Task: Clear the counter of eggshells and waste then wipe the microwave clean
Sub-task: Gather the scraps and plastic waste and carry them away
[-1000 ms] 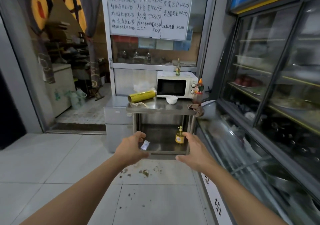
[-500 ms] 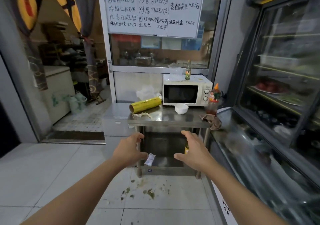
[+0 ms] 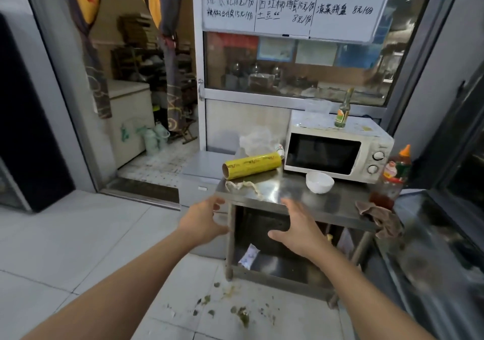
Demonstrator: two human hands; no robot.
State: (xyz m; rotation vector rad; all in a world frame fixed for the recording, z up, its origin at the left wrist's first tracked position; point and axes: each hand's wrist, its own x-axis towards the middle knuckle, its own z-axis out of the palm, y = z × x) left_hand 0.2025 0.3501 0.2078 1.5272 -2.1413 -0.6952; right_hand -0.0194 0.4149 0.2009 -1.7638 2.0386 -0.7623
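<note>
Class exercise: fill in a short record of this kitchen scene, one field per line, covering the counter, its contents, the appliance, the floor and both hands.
Counter: steel table
On counter: yellow wrap roll, white bowl, pale waste scraps, sauce bottle, brown cloth hanging over the edge
Appliance: white microwave, door closed, green bottle on top
Floor: green food debris
Left hand: empty, fingers loose
Right hand: empty, open

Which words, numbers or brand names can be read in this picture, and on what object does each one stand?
Whiteboard, handwritten menu lines:
"炸虾仁45元/份"
"炒腐竹16元/份"
"丸16元/份", its first characters unclear
"西红柿鸡蛋15元/份"
"土豆丝 8元/份"
"凉菜拼盘 8元/份"
"15元/份", its dish name blurred

Yellow roll: dark print near its open end, too blurred.
Bottle label, sauce bottle label, packet: unreadable.
</note>
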